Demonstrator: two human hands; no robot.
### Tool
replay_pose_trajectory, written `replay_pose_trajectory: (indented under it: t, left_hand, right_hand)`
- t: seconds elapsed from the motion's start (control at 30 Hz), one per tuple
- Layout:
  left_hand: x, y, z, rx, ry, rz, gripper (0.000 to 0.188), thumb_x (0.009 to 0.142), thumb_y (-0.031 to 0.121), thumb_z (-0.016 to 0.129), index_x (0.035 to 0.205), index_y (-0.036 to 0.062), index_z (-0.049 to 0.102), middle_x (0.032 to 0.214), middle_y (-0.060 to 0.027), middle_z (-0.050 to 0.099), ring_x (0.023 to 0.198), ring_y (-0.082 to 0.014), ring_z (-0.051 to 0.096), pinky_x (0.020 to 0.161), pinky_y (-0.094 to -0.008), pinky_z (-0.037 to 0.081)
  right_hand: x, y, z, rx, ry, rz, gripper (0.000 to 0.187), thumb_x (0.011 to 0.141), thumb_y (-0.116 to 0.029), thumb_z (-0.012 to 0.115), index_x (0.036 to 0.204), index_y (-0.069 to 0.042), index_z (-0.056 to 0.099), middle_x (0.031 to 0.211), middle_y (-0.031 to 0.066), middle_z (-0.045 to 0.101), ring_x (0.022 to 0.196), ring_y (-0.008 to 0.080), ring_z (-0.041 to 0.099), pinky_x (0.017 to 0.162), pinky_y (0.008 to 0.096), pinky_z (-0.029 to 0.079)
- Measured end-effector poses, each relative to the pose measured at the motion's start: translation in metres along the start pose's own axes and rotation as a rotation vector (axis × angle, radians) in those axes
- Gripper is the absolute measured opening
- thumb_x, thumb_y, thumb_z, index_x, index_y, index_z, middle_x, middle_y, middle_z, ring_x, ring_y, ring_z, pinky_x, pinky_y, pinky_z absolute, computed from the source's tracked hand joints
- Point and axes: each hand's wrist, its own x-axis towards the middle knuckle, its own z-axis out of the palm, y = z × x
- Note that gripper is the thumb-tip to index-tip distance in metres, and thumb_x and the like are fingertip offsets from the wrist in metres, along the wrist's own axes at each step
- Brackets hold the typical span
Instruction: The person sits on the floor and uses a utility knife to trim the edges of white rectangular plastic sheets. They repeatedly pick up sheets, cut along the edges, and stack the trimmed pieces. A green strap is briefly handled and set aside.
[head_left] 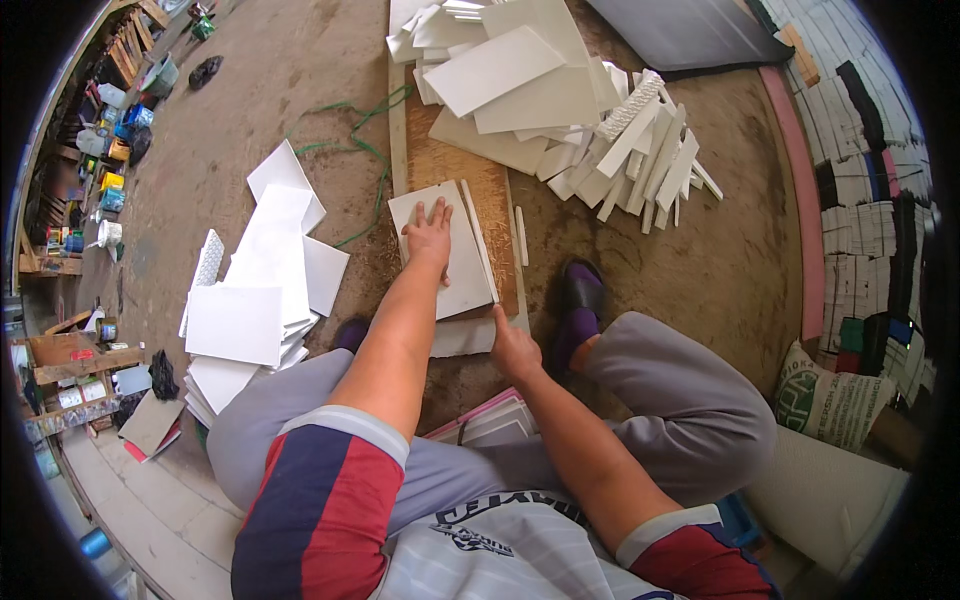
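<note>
A white tile (462,268) lies flat on a wooden board (455,160) on the dirt floor in front of me. My left hand (430,235) presses down on the tile's top with fingers spread. My right hand (512,345) is at the tile's near right corner, thumb against its edge. A narrow white strip (483,240) runs along the tile's right side, and another thin strip (521,235) lies beside the board. I am seated, my grey-trousered legs to either side.
A loose stack of white tiles (260,290) lies to my left. A jumbled heap of white tile pieces (560,100) sits ahead. My foot in a purple sandal (580,300) rests to the right. A green cord (350,140), a sack (830,400) and stacked tiles (860,150) border the area.
</note>
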Motion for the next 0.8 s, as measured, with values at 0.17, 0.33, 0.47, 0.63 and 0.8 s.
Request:
replay_pose_trajectory:
  t: [0.17, 0.33, 0.47, 0.63, 0.8]
  left_hand:
    - [0.000, 0.002, 0.004, -0.006, 0.005, 0.002, 0.167, 0.043, 0.051, 0.102, 0.166, 0.0148, -0.004, 0.174, -0.0032, -0.008, 0.158, -0.0405, 0.008, 0.104, -0.0567, 0.049]
    - [0.001, -0.003, 0.004, -0.012, 0.002, -0.003, 0.167, 0.042, 0.051, 0.102, 0.166, 0.0146, -0.003, 0.175, -0.0034, -0.007, 0.158, -0.0407, 0.008, 0.104, -0.0556, 0.049]
    - [-0.001, -0.001, 0.001, -0.003, 0.011, -0.001, 0.167, 0.042, 0.050, 0.102, 0.166, 0.0149, -0.004, 0.175, -0.0036, -0.007, 0.158, -0.0409, 0.008, 0.104, -0.0543, 0.049]
    - [-0.001, 0.001, 0.003, 0.000, 0.024, -0.007, 0.166, 0.043, 0.051, 0.102, 0.166, 0.0157, -0.004, 0.175, -0.0033, -0.006, 0.158, -0.0404, 0.009, 0.104, -0.0523, 0.050]
    - [-0.001, 0.001, 0.007, 0.002, 0.032, -0.008, 0.166, 0.042, 0.052, 0.101, 0.166, 0.0165, -0.002, 0.175, -0.0030, -0.006, 0.158, -0.0393, 0.011, 0.103, -0.0497, 0.051]
  right_hand:
    - [-0.009, 0.005, 0.001, 0.004, 0.001, 0.002, 0.067, 0.095, -0.010, 0.050, 0.159, -0.018, 0.032, 0.106, 0.0250, 0.073, 0.098, 0.0442, 0.072, 0.084, 0.0563, 0.056]
    - [-0.011, 0.004, 0.000, 0.024, -0.032, 0.031, 0.069, 0.094, -0.010, 0.049, 0.160, -0.020, 0.032, 0.106, 0.0263, 0.072, 0.100, 0.0455, 0.070, 0.089, 0.0560, 0.054]
    - [-0.006, 0.010, -0.024, 0.072, 0.039, 0.030, 0.067, 0.093, -0.011, 0.048, 0.157, -0.024, 0.039, 0.102, 0.0290, 0.071, 0.097, 0.0482, 0.069, 0.088, 0.0588, 0.053]
    - [0.005, -0.001, -0.040, 0.124, 0.160, -0.041, 0.061, 0.094, -0.013, 0.048, 0.154, -0.026, 0.043, 0.099, 0.0302, 0.070, 0.094, 0.0490, 0.068, 0.085, 0.0596, 0.052]
    - [0.014, 0.003, -0.022, 0.116, 0.132, -0.028, 0.062, 0.094, -0.013, 0.047, 0.155, -0.027, 0.043, 0.100, 0.0290, 0.071, 0.095, 0.0485, 0.068, 0.085, 0.0592, 0.052]
